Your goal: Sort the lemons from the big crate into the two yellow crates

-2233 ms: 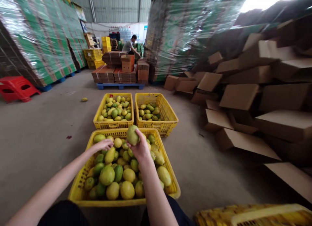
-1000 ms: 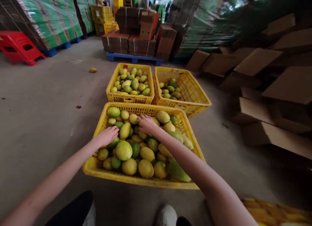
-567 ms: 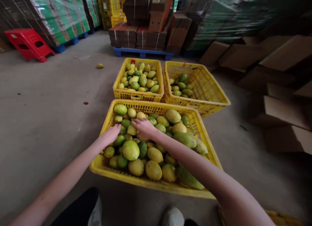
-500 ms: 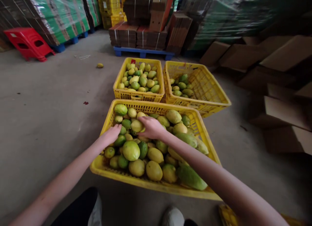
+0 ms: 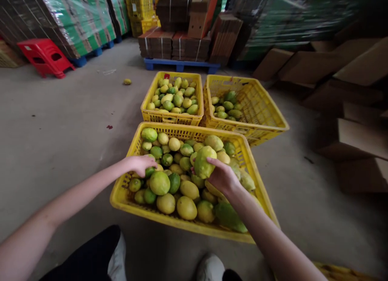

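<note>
A large yellow-green lemon (image 5: pixel 205 162) is in my right hand (image 5: pixel 223 175), held above the fruit with the thumb on its near side. My left hand (image 5: pixel 142 165) is low at the left side of the front yellow crate (image 5: pixel 194 230). Its fingers curl over a green lemon (image 5: pixel 149 171), and the fingertips are partly lost among the fruit. Around both hands lie many yellow and green lemons, among them a big pale-green one (image 5: pixel 159 183) and a yellow one (image 5: pixel 186 208).
Behind stand a crate full of lemons (image 5: pixel 198 116) and a partly filled crate (image 5: pixel 263 107). Cardboard stacks sit on a blue pallet (image 5: pixel 182 66). Open cartons (image 5: pixel 360 139) lie at right. A red stool (image 5: pixel 45 56) and a loose lemon (image 5: pixel 127 81) are on the floor at left.
My right hand has moved right and lifted a lemon from the middle of the front crate. My left hand has shifted slightly at the crate's left side.
</note>
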`<state>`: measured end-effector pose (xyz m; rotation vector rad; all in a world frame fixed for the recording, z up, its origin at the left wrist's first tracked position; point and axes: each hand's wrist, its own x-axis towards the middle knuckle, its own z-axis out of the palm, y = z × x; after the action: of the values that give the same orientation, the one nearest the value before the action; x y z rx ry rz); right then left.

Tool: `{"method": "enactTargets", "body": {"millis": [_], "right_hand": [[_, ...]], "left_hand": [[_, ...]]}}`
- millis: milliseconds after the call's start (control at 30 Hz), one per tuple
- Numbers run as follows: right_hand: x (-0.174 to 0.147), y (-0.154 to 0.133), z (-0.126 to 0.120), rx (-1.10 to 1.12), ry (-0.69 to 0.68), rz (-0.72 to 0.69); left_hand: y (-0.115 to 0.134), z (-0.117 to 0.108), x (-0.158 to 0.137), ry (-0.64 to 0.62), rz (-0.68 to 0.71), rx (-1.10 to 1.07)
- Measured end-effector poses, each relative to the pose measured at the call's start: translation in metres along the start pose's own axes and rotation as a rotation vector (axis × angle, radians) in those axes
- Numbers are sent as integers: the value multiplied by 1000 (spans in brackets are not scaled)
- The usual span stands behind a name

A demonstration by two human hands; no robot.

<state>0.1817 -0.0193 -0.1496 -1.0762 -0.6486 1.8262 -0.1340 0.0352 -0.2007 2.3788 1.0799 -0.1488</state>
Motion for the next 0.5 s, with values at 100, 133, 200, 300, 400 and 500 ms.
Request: {"method": "enactTargets", "body": {"millis": [100,133,200,300,400,500], "right_hand": [[2,5,-1,26,-4,-10],[2,6,-2,27,-12,-16],[3,5,-2,32,-44,-17],[6,2,0,51,-61,-12],[13,0,5,25,13,-108],[23,3,12,-37,99,-223]], "left_hand": [[1,7,-8,-97,-20,104],[1,3,-8,-100,-29,110],[0,-16,-3,-89,-26,78],[4,-59,19,105,4,-56],[18,-84,46,478,54,-435],[40,-71,67,683,54,-1053]]}}
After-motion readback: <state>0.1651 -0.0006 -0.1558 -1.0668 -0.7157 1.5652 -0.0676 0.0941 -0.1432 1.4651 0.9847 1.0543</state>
